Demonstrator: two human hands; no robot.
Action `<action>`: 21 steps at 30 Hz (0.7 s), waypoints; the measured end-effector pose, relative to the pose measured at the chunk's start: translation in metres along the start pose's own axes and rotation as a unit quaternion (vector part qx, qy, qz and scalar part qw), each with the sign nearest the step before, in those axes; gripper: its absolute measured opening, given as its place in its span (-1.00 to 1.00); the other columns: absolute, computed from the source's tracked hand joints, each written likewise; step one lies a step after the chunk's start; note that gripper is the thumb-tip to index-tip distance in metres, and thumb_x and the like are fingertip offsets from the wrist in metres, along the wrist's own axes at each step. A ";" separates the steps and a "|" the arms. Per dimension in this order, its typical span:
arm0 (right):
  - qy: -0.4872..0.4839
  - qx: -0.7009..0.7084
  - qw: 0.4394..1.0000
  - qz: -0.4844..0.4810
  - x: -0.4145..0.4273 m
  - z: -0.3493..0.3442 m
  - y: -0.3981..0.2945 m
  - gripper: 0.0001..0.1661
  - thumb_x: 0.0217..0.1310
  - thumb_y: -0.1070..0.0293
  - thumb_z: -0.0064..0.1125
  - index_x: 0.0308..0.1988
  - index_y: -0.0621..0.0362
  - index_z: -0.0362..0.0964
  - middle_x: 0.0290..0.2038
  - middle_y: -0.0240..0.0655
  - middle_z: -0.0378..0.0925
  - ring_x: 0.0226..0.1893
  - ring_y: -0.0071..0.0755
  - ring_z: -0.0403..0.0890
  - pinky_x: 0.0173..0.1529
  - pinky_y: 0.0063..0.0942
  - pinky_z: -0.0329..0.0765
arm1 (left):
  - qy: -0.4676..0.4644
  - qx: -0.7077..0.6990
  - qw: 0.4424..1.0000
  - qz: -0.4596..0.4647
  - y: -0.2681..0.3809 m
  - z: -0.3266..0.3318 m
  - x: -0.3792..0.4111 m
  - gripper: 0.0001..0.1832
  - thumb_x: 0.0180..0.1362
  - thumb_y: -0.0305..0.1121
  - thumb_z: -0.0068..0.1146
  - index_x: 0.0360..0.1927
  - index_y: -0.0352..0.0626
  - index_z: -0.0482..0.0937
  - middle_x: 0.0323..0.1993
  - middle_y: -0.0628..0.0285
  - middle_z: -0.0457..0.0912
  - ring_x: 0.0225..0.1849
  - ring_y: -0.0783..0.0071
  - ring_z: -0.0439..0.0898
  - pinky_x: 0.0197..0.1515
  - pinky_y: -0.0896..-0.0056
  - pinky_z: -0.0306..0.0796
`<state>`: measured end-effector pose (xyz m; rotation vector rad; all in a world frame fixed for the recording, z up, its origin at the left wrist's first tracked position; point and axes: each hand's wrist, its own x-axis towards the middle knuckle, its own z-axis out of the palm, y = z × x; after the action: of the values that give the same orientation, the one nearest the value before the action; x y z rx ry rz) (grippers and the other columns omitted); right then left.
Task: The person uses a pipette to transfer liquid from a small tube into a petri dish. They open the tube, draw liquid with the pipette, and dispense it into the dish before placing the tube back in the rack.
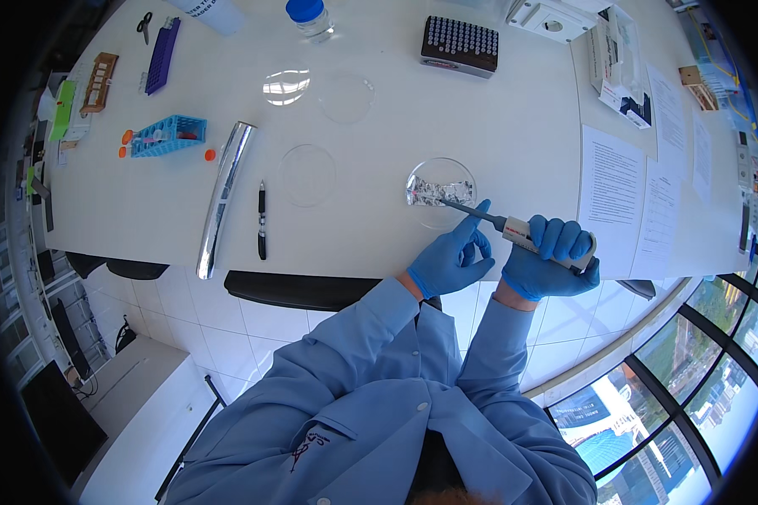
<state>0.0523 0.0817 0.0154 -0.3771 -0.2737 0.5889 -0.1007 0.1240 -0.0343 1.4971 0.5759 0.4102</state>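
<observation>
My right hand [553, 259], in a blue glove, is closed around a micropipette [521, 233]. Its grey tip end points left and down over a strip of crumpled foil [442, 191] in a clear round dish [439, 218]. A small pink spot shows at the foil's left end. My left hand [451, 262], also gloved, is beside the pipette with its index finger stretched to the shaft near the dish's right edge; its other fingers are curled and apart, holding nothing that I can see. Whether the tip touches the foil cannot be told.
Left of the dish are another clear round dish [307, 175], a black pen [262, 221], a foil roll [224, 202] and a blue tube rack [170, 136]. Farther back stand a tip box [460, 44] and a blue-capped bottle [312, 22]. Printed sheets [611, 183] lie at the right.
</observation>
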 end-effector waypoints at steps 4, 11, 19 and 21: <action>-0.023 -0.003 1.000 0.010 0.000 0.001 -0.001 -0.61 0.27 -0.01 -0.25 -0.55 -0.08 0.20 -0.68 -0.50 0.16 -0.70 -0.56 0.13 -0.51 -0.45 0.15 | -0.005 0.001 1.000 -0.002 -0.001 0.000 -0.001 -0.07 0.14 -0.48 0.26 0.52 -0.25 -0.03 -0.38 0.40 0.62 -0.54 0.77 0.38 -0.41 0.67 0.33; -0.020 0.003 1.000 0.009 0.000 -0.001 -0.001 -0.61 0.25 -0.01 -0.23 -0.55 -0.06 0.22 -0.68 -0.50 0.18 -0.71 -0.55 0.14 -0.52 -0.46 0.15 | -0.006 -0.010 1.000 -0.002 0.003 -0.001 0.000 -0.06 0.14 -0.38 0.27 0.52 -0.27 -0.03 -0.40 0.39 0.60 -0.57 0.71 0.40 -0.41 0.65 0.38; -0.005 -0.001 1.000 0.000 0.000 0.000 0.000 -0.58 0.25 -0.04 -0.23 -0.55 -0.03 0.25 -0.68 -0.49 0.20 -0.73 -0.56 0.14 -0.56 -0.47 0.12 | -0.001 0.006 1.000 0.005 0.004 -0.001 0.000 -0.07 0.13 -0.47 0.26 0.52 -0.25 -0.01 -0.39 0.42 0.62 -0.54 0.76 0.38 -0.41 0.67 0.33; -0.011 0.000 1.000 0.002 0.000 -0.001 -0.001 -0.58 0.25 -0.04 -0.23 -0.55 -0.03 0.25 -0.68 -0.49 0.20 -0.73 -0.56 0.14 -0.56 -0.47 0.12 | -0.001 0.007 1.000 0.006 0.003 -0.001 0.000 -0.07 0.13 -0.47 0.26 0.52 -0.25 -0.01 -0.39 0.42 0.62 -0.54 0.76 0.38 -0.41 0.67 0.33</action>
<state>0.0535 0.0810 0.0146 -0.3709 -0.2942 0.5982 -0.1014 0.1252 -0.0308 1.5156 0.5693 0.4138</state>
